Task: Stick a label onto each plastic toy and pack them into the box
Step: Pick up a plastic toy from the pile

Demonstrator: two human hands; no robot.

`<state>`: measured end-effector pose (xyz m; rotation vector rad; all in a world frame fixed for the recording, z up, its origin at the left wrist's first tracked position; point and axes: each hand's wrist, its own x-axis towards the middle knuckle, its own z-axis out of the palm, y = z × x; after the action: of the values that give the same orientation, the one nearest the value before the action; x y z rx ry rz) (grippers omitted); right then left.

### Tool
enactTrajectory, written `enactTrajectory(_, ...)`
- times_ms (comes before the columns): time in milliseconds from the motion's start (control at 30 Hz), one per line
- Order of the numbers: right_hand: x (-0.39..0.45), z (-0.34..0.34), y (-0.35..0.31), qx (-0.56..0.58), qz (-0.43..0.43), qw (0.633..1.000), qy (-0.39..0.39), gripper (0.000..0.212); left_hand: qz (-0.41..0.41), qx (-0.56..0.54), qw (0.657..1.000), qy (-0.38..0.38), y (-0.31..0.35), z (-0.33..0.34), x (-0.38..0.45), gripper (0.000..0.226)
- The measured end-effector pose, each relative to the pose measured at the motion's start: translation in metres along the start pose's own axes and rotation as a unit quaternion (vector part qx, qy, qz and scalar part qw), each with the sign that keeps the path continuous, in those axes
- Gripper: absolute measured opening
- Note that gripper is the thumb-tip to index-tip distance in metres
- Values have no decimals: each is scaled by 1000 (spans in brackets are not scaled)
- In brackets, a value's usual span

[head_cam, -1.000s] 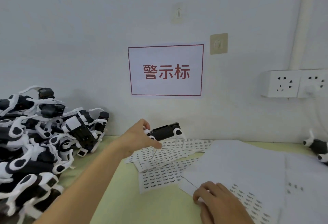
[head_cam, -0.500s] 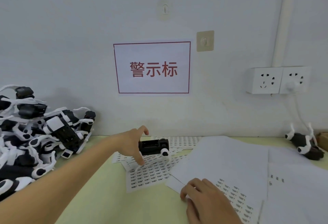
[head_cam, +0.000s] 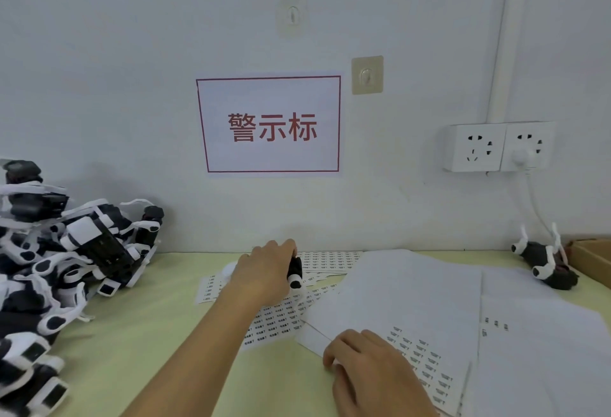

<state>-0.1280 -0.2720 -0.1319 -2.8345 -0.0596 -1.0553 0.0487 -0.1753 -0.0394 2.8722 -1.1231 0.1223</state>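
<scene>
Head view: left hand (head_cam: 264,274) reaches forward across the green table (head_cam: 139,344), fingers curled over a black-and-white plastic toy (head_cam: 294,273), which rests on or just above the spread label sheets (head_cam: 281,314). Most of the toy is hidden behind the hand; only its right end shows, so the long axis cannot be confirmed, though it appears to run left to right under the palm. Right hand (head_cam: 370,370) lies nearer the body, fingers bent down, pressing a partly used label sheet (head_cam: 423,360); whether it pinches a label cannot be told.

Governing relation: the toy sits forward and to the left of the right hand, well apart from it, so toy and label must be brought together, judged most readily by drawing the left hand back.

Unlabelled stock, as judged, stands as a pile of toys (head_cam: 49,268) at far left. One toy (head_cam: 545,264) lies at far right beside the cardboard box (head_cam: 591,254), whose corner alone shows.
</scene>
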Motion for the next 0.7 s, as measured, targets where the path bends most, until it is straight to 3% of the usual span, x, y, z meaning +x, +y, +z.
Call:
enactTrajectory(100,1,-1,0,-2,0,1000,-1,16,-21,-68,995,66,-13,6,-7,44)
enactTrajectory(233,1,-3,-1,-3,3,1000,-11,16,-38,-84,992,88,-33,9,-16,46)
enactTrajectory(367,1,-3,-1,2,7,1000,-12,18,-20,-120,990,66,-39,8,-19,47)
enactTrajectory(500,1,-4,-3,11,13,1000,-19,19,26,-108,993,28,-31,-7,-25,65)
enactTrajectory(633,2,-7,-6,33,35,998,-35,21,112,-251,953,127,1,-12,-26,46)
enactTrajectory(700,0,-7,-6,56,50,996,-36,22,141,-314,934,95,23,3,-25,37)
